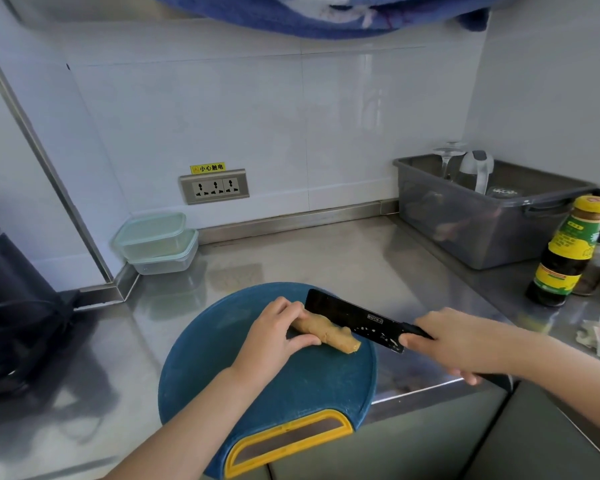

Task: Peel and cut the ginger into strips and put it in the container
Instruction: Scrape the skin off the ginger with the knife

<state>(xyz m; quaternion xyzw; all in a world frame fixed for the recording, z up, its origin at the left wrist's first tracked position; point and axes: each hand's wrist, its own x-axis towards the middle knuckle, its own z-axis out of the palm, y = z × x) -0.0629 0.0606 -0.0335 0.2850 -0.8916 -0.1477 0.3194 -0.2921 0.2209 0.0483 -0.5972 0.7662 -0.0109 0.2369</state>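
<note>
Steel kitchen counter, blue cutting board. Ginger: on board, looks peeled, uncut. Left hand: fingers curled over its far end, pinning it. Right hand: wrapped round black cleaver, blade against the ginger. Step: slicing, apparently. Next: thin, even cuts clear of fingers. Containers: stacked, back-left corner.

Legible text, head view.

Yellow sticker on the wall tile just above the triple socket panel: I read 小心触电 in black characters, with a small warning symbol at their left.

Cleaver: small pale rectangular mark on the black blade. I make out roughly "UCK-I"; first letter uncertain.

Sauce bottle at the right: green-and-yellow label carries print too small for me to read. Red marks on its yellow cap are likewise illegible.
</note>
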